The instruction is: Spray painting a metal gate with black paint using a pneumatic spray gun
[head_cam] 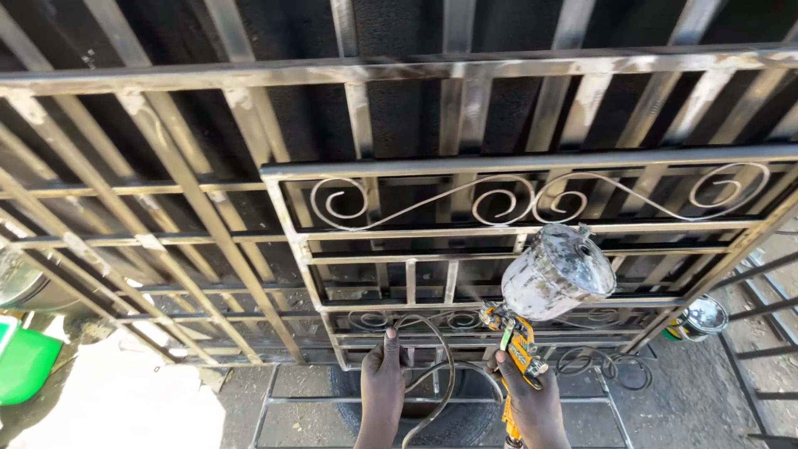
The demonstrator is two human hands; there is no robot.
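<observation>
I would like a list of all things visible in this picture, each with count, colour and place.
Metal grilles: several, bare grey steel with scroll ornaments, leaning stacked across the view.
Spray gun: one, yellow-orange body, lower centre-right.
Paint cup: one, white and stained, on top of the gun.
Hose: one, grey, looping below the gun.
Paint tin: one, open, on the ground at right.
Green container: one, left edge.
Left hand: pointing, fingertip at the grille.
Right hand: around the gun's grip.
</observation>
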